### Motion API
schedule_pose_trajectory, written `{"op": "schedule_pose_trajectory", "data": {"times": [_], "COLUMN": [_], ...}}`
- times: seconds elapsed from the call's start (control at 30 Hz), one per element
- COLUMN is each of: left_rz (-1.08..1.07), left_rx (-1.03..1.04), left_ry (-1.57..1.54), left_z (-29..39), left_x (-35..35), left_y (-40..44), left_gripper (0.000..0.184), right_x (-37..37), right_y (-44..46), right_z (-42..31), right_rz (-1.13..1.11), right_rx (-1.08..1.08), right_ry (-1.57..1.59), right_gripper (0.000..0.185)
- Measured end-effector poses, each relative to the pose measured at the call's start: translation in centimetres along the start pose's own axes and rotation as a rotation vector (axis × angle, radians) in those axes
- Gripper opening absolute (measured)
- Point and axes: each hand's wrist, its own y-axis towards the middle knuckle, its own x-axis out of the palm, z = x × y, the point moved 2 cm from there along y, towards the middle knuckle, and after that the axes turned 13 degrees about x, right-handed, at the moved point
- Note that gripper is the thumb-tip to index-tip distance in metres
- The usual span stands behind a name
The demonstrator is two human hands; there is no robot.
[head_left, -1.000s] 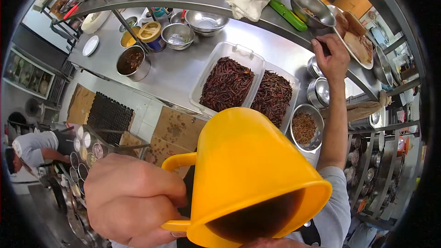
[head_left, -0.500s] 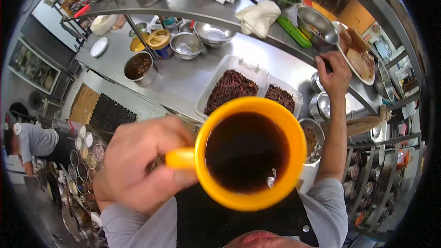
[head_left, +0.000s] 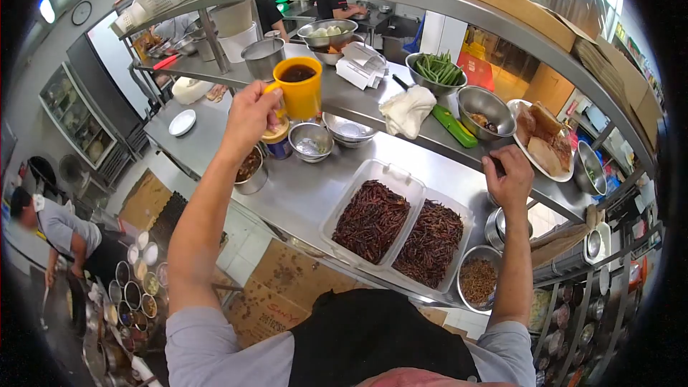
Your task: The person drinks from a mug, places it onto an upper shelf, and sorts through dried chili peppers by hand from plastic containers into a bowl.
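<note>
My left hand (head_left: 254, 116) is closed around the handle of a yellow mug (head_left: 302, 93) with dark liquid in it, raised in front of the metal shelf (head_left: 344, 106). The mug is nearly upright. My right hand (head_left: 511, 178) rests at the shelf's front edge, thumb and fingers apart, holding nothing. Close to it are a metal bowl (head_left: 469, 106), a white platter of meat (head_left: 530, 145) and a green-handled knife (head_left: 453, 127). Below, two clear plastic tubs (head_left: 331, 226) of dried red chillies stand on the steel counter (head_left: 287, 204).
A white cloth (head_left: 407, 111) and a bowl of green beans (head_left: 438, 70) sit on the shelf. A strainer of brown spice (head_left: 479, 279) is at the counter's near right. On the left, another person (head_left: 64, 226) works beside several small containers.
My left hand has moved the yellow mug away from my face, forward and up toward the shelf. The view has tilted up. My right hand stays at the shelf edge.
</note>
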Motion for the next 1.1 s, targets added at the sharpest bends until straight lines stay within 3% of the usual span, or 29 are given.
{"op": "schedule_pose_trajectory", "data": {"times": [0.27,0.6,0.67,0.7,0.73,0.83,1.0,1.1], "left_rz": [0.163,0.113,0.160,0.118,0.114,0.177,0.290,0.365], "left_rx": [-0.002,0.031,0.092,0.040,0.054,0.045,0.060,0.250], "left_ry": [0.022,0.094,0.009,0.048,0.055,-0.157,0.065,0.046], "left_z": [-6.9,-10.3,-9.5,-9.8,-9.6,-8.8,-5.7,1.1], "left_x": [-0.9,-0.6,-0.3,-0.7,-0.4,0.0,-1.1,-0.3], "left_y": [8.2,9.9,9.4,9.5,9.2,8.0,5.5,3.7], "left_gripper": [0.024,0.022,0.024,0.037,0.037,0.064,0.072,0.061], "right_x": [-0.1,0.2,0.1,0.1,0.0,-0.1,-0.8,-1.0], "right_y": [0.0,0.0,-0.1,-0.1,-0.1,-0.4,-0.6,-0.9], "right_z": [-0.1,0.4,0.6,0.7,0.8,1.2,1.9,2.4], "right_rz": [-0.007,-0.039,-0.028,-0.030,-0.031,-0.010,-0.002,-0.047], "right_rx": [0.066,0.089,0.081,0.071,0.059,0.053,0.066,0.020], "right_ry": [0.003,-0.009,-0.030,-0.017,-0.005,0.006,0.032,0.082], "right_gripper": [0.017,0.019,0.019,0.019,0.020,0.021,0.024,0.025]}}
